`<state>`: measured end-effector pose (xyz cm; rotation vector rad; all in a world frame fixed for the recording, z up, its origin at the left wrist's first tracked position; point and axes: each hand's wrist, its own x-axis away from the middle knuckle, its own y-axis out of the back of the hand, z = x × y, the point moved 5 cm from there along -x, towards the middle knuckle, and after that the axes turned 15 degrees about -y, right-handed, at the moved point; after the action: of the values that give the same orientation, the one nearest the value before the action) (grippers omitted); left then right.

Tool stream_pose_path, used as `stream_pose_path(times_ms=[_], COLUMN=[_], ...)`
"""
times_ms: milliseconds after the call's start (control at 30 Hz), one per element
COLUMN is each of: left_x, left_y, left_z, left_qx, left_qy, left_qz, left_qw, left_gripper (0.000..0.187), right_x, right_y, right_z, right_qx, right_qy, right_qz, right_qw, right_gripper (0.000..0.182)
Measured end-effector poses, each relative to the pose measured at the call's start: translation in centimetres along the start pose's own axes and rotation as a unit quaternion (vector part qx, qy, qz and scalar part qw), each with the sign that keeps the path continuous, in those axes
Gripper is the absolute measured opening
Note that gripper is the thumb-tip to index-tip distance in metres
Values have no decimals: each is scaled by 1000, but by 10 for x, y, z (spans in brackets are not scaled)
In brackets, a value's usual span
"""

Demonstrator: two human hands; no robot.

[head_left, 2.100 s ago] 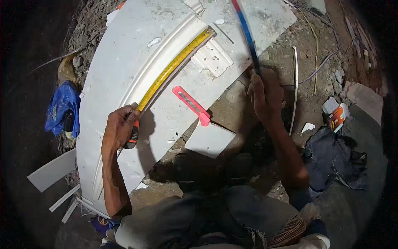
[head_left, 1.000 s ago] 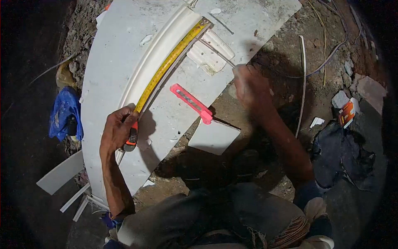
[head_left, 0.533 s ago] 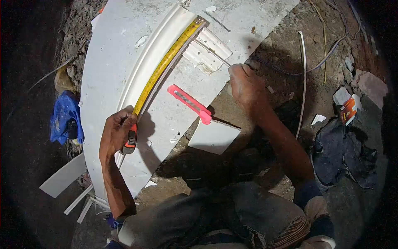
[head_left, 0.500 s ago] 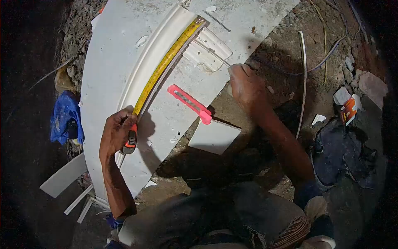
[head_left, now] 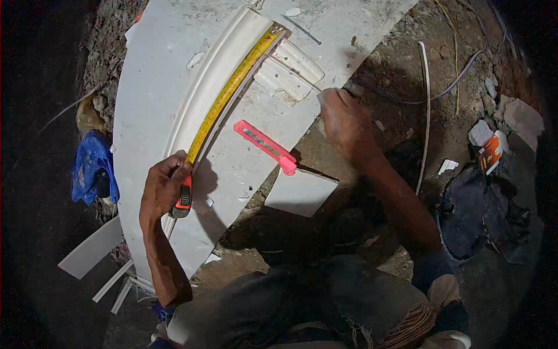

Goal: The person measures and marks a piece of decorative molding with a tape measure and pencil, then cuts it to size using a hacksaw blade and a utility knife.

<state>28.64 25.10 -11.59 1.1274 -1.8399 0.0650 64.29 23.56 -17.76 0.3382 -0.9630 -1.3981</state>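
Note:
My left hand [head_left: 163, 189] is closed around a red and black tape measure [head_left: 184, 198]. Its yellow blade [head_left: 226, 93] runs up along a white grooved moulding strip [head_left: 204, 87], with the hook at the strip's far end. My right hand [head_left: 347, 122], also closed, pinches a thin rod [head_left: 302, 77] whose far part lies over a short white moulding offcut [head_left: 288, 72]. Between my hands a pink utility knife [head_left: 265, 146] rests on the big white board [head_left: 151, 87]. By the knife's lower end is a square white piece [head_left: 300, 192].
A long nail [head_left: 302, 29] lies on the board near its far edge. To the left are a blue plastic bag [head_left: 93, 168] and white offcuts [head_left: 93, 247]. Rubble, a thin white strip [head_left: 426, 116], wires and a dark cloth [head_left: 482, 212] lie on the right.
The view has shifted very slightly. Both hands, the tape measure and the thin rod stay where they were on the work.

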Motion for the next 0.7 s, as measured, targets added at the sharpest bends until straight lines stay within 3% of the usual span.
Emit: stream_pose_path(times_ms=[67, 200, 300, 700], left_x=[0, -2, 0, -2], left_y=[0, 0, -1, -1], left_z=[1, -1, -4, 0], left_qx=[-2, 8, 12, -2], left_qy=[17, -14, -50, -39], left_qz=[1, 32, 0, 6], left_qw=[1000, 999, 999, 999], left_gripper=[44, 24, 21, 24], right_x=[1, 0, -1, -5], right_y=[1, -3, -6, 3], right_z=[1, -3, -4, 4], right_qx=[-12, -2, 4, 23], right_qy=[5, 28, 26, -47], right_qz=[-9, -21, -24, 44], right_qw=[1000, 999, 999, 998], right_gripper=[15, 17, 16, 10])
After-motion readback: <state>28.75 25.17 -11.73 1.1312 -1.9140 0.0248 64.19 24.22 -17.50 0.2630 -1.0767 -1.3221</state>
